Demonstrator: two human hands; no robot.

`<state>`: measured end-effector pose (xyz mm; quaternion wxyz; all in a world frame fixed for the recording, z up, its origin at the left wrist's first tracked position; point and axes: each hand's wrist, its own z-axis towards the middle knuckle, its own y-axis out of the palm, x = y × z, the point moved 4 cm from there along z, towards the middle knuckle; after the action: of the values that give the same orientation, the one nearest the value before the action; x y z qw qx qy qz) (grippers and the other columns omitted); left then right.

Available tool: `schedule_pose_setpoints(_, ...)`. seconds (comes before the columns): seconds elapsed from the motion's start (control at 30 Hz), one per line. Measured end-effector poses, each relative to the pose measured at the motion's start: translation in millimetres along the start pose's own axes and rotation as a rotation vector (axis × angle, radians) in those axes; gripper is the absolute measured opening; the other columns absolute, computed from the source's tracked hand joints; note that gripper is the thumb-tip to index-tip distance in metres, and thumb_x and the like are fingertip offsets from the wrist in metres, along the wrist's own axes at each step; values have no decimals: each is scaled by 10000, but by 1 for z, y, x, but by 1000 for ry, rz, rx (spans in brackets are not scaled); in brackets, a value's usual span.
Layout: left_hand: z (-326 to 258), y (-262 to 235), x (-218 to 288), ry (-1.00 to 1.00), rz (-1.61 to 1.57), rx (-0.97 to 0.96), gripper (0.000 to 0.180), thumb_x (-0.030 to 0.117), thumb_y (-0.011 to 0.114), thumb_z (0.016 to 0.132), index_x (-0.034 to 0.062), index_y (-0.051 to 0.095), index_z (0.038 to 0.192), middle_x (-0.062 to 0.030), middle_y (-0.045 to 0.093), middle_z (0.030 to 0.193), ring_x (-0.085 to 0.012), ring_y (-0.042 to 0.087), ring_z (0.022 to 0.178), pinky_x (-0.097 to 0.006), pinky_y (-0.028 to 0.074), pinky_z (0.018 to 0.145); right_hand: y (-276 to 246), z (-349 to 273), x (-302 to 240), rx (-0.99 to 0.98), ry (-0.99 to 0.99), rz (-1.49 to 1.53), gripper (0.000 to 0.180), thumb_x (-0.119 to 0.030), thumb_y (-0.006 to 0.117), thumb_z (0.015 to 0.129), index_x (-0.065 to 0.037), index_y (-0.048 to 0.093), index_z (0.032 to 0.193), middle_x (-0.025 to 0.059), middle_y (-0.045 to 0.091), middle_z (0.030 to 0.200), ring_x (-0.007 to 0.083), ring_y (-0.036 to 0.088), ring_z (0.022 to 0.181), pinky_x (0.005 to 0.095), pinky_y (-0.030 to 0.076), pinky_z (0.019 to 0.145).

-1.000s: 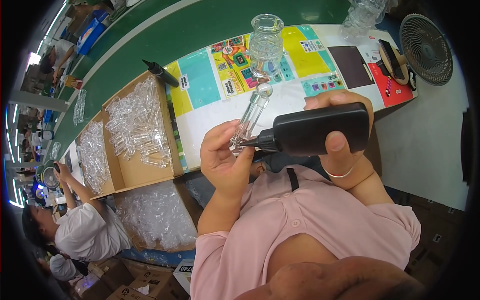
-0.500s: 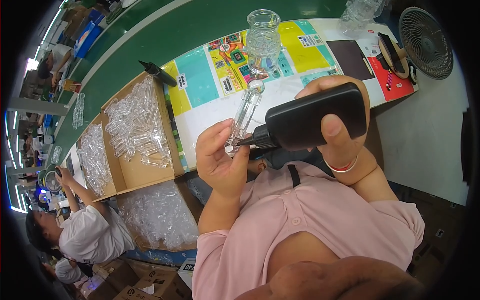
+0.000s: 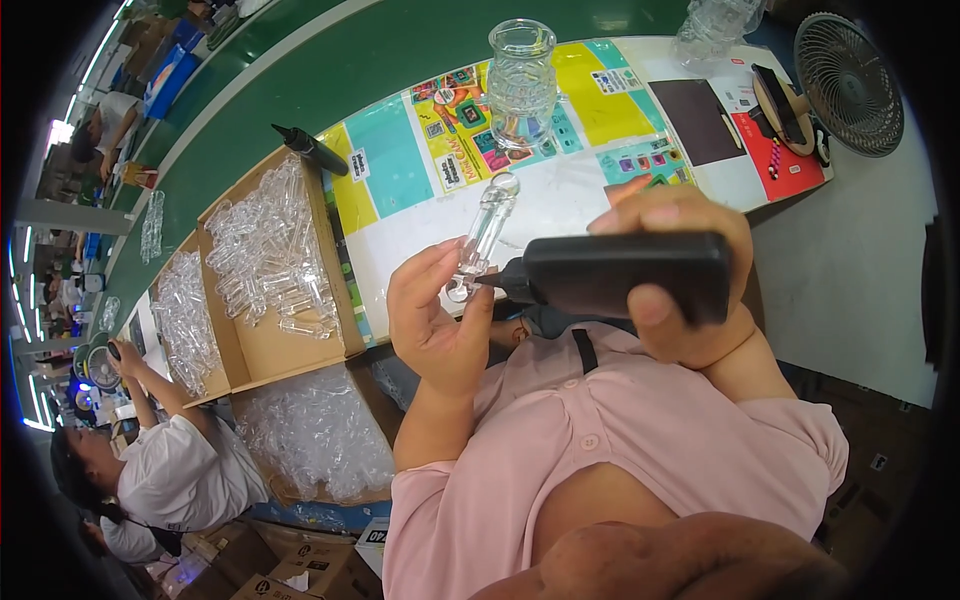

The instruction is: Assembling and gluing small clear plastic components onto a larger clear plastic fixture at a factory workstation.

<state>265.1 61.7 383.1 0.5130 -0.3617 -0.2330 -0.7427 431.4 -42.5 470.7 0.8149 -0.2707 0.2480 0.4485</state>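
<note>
Between the thumb and fingers of my left hand (image 3: 435, 310) is a slim clear plastic tube piece (image 3: 487, 225) with a rounded knob at its top, tilted slightly right. My right hand (image 3: 690, 270) grips a black squeeze bottle (image 3: 625, 277), lying nearly level. The bottle's narrow nozzle points left and meets the lower end of the clear piece, by my left thumb. Whether any liquid comes out is too small to see. Beyond my hands, a clear ribbed vessel (image 3: 522, 90) stands upright on the printed colourful sheet (image 3: 400, 165).
At left, a cardboard box (image 3: 290, 362) holds many clear pieces, with a second black bottle (image 3: 308, 150) at its far corner. Below it sits a box of clear plastic parts (image 3: 315, 435). A fan (image 3: 850, 85) stands far right. Another person (image 3: 175, 460) works at left.
The black bottle has turned from tilted up at its right end to nearly level, and my right hand has rolled with it. The clear piece has shifted slightly left.
</note>
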Motion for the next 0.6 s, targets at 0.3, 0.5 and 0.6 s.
schedule_pose_setpoints(0.3, 1, 0, -3, -94, -45, -39, 415, -119, 624, 670, -38, 562, 1072, -177, 551, 1106, -262, 568, 1025, -342, 451, 910, 11, -7, -19, -123, -274, -140, 446, -71, 731, 730, 22, 474, 1083, 211, 612, 975, 247, 643, 706, 285, 514, 543)
schedule_pose_setpoints(0.5, -7, -2, -5, -308, -244, -59, 438, -122, 615, 705, -53, 536, 1131, -183, 564, 1101, -259, 569, 1034, -347, 455, 910, 11, -18, -26, -208, -142, -148, 476, -168, 714, 784, -88, 412, 1143, 175, 569, 1061, 256, 608, 822, 356, 519, 682)
schedule_pose_setpoints(0.6, -8, -1, -4, -534, -511, -77, 449, -99, 631, 735, -53, 502, 1163, -204, 576, 1091, -272, 584, 1027, -349, 478, 894, 8, -21, -24, -193, -197, -96, 472, -180, 710, 787, -81, 413, 1140, 182, 562, 1058, 253, 604, 795, 356, 525, 649)
